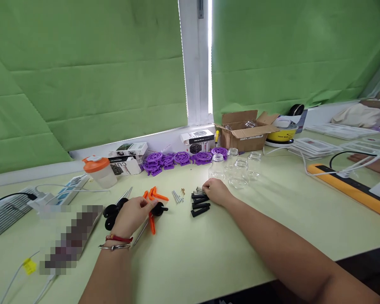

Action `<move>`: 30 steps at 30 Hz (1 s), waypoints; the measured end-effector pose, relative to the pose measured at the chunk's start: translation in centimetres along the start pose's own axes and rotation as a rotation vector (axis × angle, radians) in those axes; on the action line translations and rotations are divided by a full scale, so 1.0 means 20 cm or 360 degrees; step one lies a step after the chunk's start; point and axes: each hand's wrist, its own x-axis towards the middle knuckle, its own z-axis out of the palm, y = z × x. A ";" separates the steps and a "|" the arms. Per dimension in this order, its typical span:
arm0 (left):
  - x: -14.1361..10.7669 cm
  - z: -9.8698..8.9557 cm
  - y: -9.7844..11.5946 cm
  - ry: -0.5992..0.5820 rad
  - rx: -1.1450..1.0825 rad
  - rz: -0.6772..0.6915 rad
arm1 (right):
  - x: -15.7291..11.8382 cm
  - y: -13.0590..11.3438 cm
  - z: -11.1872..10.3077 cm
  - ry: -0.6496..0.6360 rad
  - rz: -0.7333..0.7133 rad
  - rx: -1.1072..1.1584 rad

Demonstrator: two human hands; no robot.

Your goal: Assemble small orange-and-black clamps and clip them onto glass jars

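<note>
My left hand (134, 214) pinches a black round part with a stem (158, 209), a metal rod running down below the hand. Orange brackets (158, 195) and more black round parts (110, 216) lie around it. My right hand (217, 191) is closed at the upper end of several black plastic pieces (200, 205), beside small springs (199, 190); whatever its fingers hold is hidden. Between the hands lie screws (176, 196) and small brass-coloured parts (183, 191). Glass jars (239, 175) stand just beyond my right hand.
Purple plastic parts (181, 158) line the back, near printed boxes (198, 141) and an open carton (247, 137). An orange-lidded cup (101, 172) stands left. A power strip (351, 190) and another person's hand (372, 162) are at right.
</note>
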 end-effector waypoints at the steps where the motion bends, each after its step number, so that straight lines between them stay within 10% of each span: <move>1: 0.01 0.01 -0.01 -0.0109 -0.0029 0.0022 | 0.00 0.00 0.00 -0.0008 -0.0009 0.0003; 13: -0.04 0.10 0.07 -0.0319 -0.0264 0.0333 | -0.08 -0.10 -0.08 0.0202 -0.0165 0.0317; 21: -0.08 0.18 0.20 -0.0365 -0.0568 0.0645 | -0.26 -0.30 -0.05 -0.0639 -0.0176 0.0894; 30: -0.08 0.18 0.23 -0.0214 -0.0492 0.0668 | -0.27 -0.32 -0.08 -0.0892 0.0303 0.1634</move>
